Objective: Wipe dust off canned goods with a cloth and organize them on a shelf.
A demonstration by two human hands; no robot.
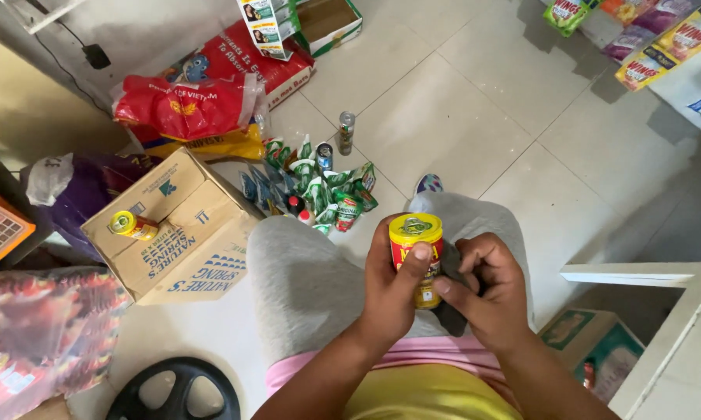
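Lower centre of frame: left hand [388,292] wrapped around a small red-and-yellow pull-tab can [417,257], thumb pressed on its front, can upright over the lap in grey trousers [304,280]. Right hand [487,292] just beside it, fingers curled closed on a dark cloth [452,268] touching the can's side. Left of frame: cardboard box [183,233] with a second matching can [133,225] lying on top. Centre top: green sachets [311,187] and two slim cans [346,132] on the tiled floor [459,117]. Red rice sacks [203,93] upper left.

Tiled floor [444,101] with cardboard box [175,229], sachets [319,190], red sacks [210,93].
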